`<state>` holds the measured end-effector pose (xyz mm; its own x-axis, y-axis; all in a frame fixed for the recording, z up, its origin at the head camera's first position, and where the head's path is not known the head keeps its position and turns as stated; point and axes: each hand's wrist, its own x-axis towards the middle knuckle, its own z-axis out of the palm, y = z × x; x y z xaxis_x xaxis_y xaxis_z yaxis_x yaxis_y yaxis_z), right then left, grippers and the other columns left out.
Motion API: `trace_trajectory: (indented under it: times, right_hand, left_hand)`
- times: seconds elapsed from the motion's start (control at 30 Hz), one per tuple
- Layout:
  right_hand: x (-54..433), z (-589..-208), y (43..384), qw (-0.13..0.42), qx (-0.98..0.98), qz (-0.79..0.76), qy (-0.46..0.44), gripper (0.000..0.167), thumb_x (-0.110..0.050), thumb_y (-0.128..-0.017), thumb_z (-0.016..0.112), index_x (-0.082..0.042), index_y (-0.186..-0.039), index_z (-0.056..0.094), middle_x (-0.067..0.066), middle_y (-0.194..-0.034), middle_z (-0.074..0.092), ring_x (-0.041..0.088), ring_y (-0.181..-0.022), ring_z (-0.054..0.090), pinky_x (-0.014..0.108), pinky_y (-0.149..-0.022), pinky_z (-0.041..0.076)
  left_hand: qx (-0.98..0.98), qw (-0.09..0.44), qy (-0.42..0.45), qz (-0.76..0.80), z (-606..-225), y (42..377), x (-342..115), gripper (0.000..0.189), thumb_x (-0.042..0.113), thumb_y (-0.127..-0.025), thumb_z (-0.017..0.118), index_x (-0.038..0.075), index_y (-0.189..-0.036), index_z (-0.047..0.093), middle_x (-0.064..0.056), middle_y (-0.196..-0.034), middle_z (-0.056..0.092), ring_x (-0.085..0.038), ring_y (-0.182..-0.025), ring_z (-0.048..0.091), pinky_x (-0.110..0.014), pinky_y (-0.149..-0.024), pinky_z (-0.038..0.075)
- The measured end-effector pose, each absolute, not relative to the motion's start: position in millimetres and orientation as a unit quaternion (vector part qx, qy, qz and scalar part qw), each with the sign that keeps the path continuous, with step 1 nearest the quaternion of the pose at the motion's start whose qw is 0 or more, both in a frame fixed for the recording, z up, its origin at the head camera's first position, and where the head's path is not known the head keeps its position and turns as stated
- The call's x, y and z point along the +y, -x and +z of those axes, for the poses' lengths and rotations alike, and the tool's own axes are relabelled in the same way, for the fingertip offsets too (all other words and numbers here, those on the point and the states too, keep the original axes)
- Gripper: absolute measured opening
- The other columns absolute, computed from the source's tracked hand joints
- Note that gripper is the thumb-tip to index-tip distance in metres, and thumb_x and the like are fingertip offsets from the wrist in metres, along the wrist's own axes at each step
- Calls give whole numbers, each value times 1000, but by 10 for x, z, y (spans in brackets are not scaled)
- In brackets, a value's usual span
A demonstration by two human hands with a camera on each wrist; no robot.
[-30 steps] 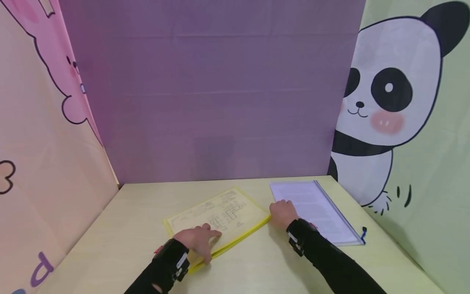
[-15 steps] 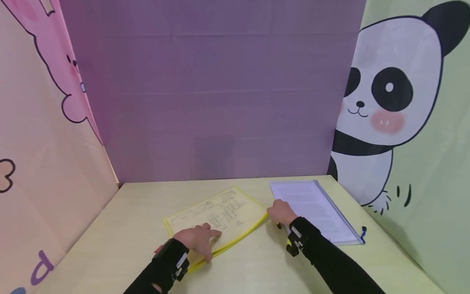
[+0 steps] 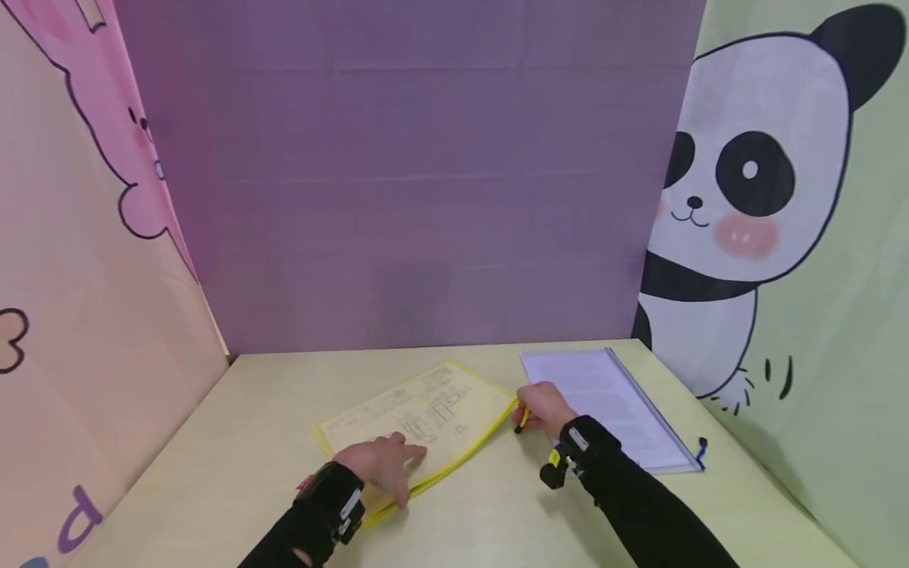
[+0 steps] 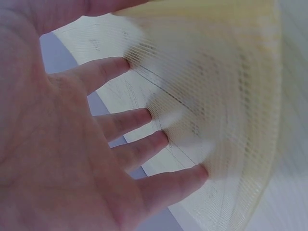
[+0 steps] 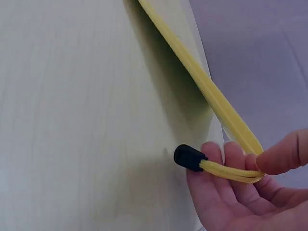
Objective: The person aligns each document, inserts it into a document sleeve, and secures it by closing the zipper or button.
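A translucent yellow zip pouch (image 3: 454,386) lies aslant on the table, with a printed sheet of text and diagrams showing through. My left hand (image 3: 379,467) presses on its near left part; in the left wrist view spread, fairly straight fingers (image 4: 178,185) touch the mesh. At the right corner, which is lifted off the table, my right hand (image 3: 545,406) pinches the end of the yellow zip (image 5: 211,94) and its cord pull between thumb and fingers. The pull's black tip (image 5: 189,158) hangs out past the fingers. The zip's far end is partly under the left hand.
Right of the yellow pouch, a clear zip pouch (image 3: 604,394) with printed paper lies partly behind the right hand. Its dark blue zip pull (image 3: 701,451) sticks out at the near right corner. A purple panel (image 3: 426,197) rises behind the table (image 3: 277,418).
My right hand has turned at the wrist and shifted slightly left, so the black-tipped pull now shows. The pouch's right corner has lifted, bending the zip edge. My left hand stays put.
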<state>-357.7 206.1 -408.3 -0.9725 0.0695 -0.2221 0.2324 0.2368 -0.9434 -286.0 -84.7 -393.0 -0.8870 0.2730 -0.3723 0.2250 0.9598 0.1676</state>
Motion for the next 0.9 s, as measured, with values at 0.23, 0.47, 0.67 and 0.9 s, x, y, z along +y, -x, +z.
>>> trace_trajectory:
  times: [0.23,0.47,0.67,0.9]
  right_hand:
    - [2073,-4148,3595,69,815,-568,-90,12,-2,-81,52,-4,-70,48,-1,-53,41,12,-43,39,23,-41,35]
    - [2057,-4185,3524,-35,975,-217,41,14,-9,-86,59,1,-78,60,13,-76,59,26,-64,55,37,-58,48]
    - [1943,-4295,3518,-77,990,-57,102,14,-8,-91,63,-4,-78,62,13,-75,63,31,-66,64,49,-59,55]
    - [1867,-4341,3502,-88,989,-18,120,14,-10,-90,64,-3,-79,63,13,-75,61,34,-68,64,51,-62,56]
  left_hand:
    - [969,208,-117,59,-4077,2975,-862,85,30,-65,89,36,-144,57,-6,-136,53,-26,-113,52,-58,-93,47]
    - [969,212,-111,64,-4041,2938,-866,84,30,-66,88,37,-144,57,-6,-139,52,-27,-115,51,-57,-94,46]
    - [969,208,-114,64,-3934,2845,-842,84,28,-68,85,36,-146,56,-6,-140,52,-26,-116,51,-56,-96,46]
    - [970,204,-113,68,-3937,2848,-848,85,27,-66,85,37,-145,57,-7,-143,51,-29,-121,51,-58,-96,46]
